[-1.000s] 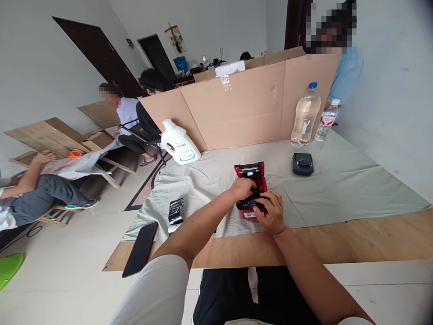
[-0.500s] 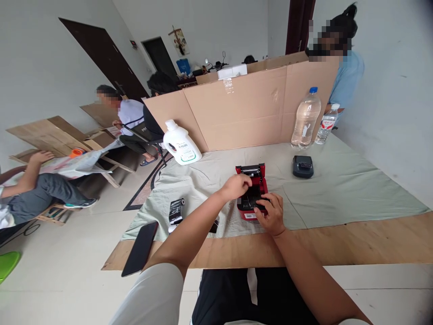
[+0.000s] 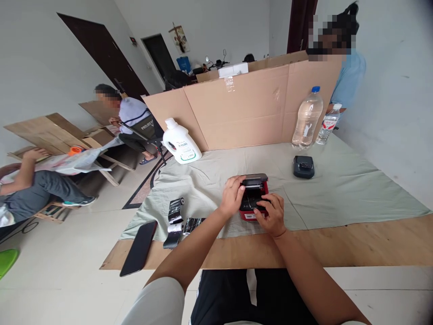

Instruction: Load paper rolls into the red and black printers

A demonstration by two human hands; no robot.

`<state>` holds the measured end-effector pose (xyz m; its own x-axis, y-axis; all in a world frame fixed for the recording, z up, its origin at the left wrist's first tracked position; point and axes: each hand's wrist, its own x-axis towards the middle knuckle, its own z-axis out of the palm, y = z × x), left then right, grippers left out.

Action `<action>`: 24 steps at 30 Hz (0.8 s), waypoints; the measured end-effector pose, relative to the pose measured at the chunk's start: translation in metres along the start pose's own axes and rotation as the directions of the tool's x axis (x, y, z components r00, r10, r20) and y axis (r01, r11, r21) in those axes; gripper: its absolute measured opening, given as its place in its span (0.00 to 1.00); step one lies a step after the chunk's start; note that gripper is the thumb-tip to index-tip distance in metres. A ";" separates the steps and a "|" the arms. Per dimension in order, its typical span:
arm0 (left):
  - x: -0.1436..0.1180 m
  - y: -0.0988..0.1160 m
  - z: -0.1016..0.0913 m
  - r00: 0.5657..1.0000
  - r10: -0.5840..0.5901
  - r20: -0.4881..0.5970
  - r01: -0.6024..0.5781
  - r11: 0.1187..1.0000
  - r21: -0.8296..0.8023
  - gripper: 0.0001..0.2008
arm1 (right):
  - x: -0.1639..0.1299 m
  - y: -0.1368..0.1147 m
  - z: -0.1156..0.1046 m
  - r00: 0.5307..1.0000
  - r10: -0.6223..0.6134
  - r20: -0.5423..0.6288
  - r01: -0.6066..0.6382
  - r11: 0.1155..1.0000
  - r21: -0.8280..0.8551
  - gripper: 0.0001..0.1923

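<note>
A small red and black receipt printer (image 3: 247, 215) sits on the cloth in front of me, its black lid (image 3: 255, 178) partly lowered over a dark inside. My left hand (image 3: 232, 197) grips the lid at its left side, fingertips on the edge. Round the printer's right front side curls my right hand (image 3: 272, 215), with fingers over the rim. Left of my left forearm lie black-wrapped paper rolls: one roll (image 3: 175, 211) farther back, another roll (image 3: 173, 238) nearer me, and a third roll (image 3: 193, 225) beside the forearm.
A phone (image 3: 138, 248) lies at the table's front left edge. At the back stand a white jug (image 3: 182, 143), a large water bottle (image 3: 307, 119) and a smaller bottle (image 3: 329, 125) before a cardboard screen (image 3: 243, 113). A black device (image 3: 303, 167) lies right. Other people sit beyond.
My left hand has moved from inside the printer to its lid, which has swung forward and down from upright. The right hand stays in place. More of the rolls now shows.
</note>
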<state>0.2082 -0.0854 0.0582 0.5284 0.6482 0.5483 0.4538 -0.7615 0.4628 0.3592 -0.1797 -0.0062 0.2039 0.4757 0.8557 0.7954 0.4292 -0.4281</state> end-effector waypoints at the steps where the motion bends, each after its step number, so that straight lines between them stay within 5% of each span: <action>1: -0.009 0.003 0.000 1.000 0.003 0.002 -0.003 1.000 0.005 0.24 | 0.000 0.000 0.000 1.000 -0.005 -0.004 0.005 1.000 -0.006 0.05; 7: -0.046 0.008 0.013 1.000 0.002 -0.019 -0.001 0.999 0.043 0.25 | -0.002 0.002 0.003 1.000 0.024 0.001 -0.024 1.000 -0.013 0.18; 12: -0.054 0.005 0.033 0.983 -0.016 -0.181 0.014 1.000 -0.014 0.25 | -0.002 0.004 0.006 0.999 0.052 0.006 -0.053 0.998 0.034 0.31; 24: -0.057 0.000 0.054 0.919 0.006 -0.394 -0.022 0.999 -0.038 0.21 | 0.001 0.004 0.006 0.994 0.113 0.017 -0.111 0.990 -0.083 0.29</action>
<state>0.2173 -0.1217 -0.0108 0.2058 0.5897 0.7810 0.4147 -0.7754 0.4762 0.3594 -0.1731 -0.0093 0.2825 0.5338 0.7970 0.8127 0.3083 -0.4945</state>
